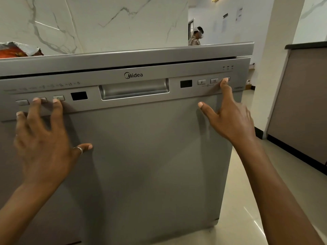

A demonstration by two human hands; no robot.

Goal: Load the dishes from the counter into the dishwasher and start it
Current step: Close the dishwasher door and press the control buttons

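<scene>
Two bare forearms reach in from below, one on each side, toward the front of a grey dishwasher [141,165] that stands on the pale tiled floor [251,183] right before the person. The left hand [44,138] lies flat against the door, its grip apart and holding nothing. The fingers are spread, and the thumb, which wears a ring [78,149], sticks out to the right. Its fingertips [37,100] reach the lower edge of the control panel [177,94], at the left row of buttons. One tip covers part of a button, and another sits just under the clock button [59,98].

The right hand [231,119] is also unclenched. Its forefinger is stretched up so that the tip touches the rightmost button [227,79] of the right row, beside the ones marked F [201,82] and ½ [214,80]. The thumb points out to the left, off the panel. The other fingers are hidden behind the hand.

Between the two rows sits the recessed handle [134,89], with the Midea logo [133,75] above it. A dark display window [79,96] lies to its left and another [186,83] to its right. A dark slit runs between the door and the machine's top.

On that top, at the far left, lies a crumpled red and silver bag [19,49]. A veined marble wall [106,20] rises behind. A grey cabinet with a dark top [300,106] stands to the right, well apart from the machine. In the background another person [195,37] stands in a doorway.
</scene>
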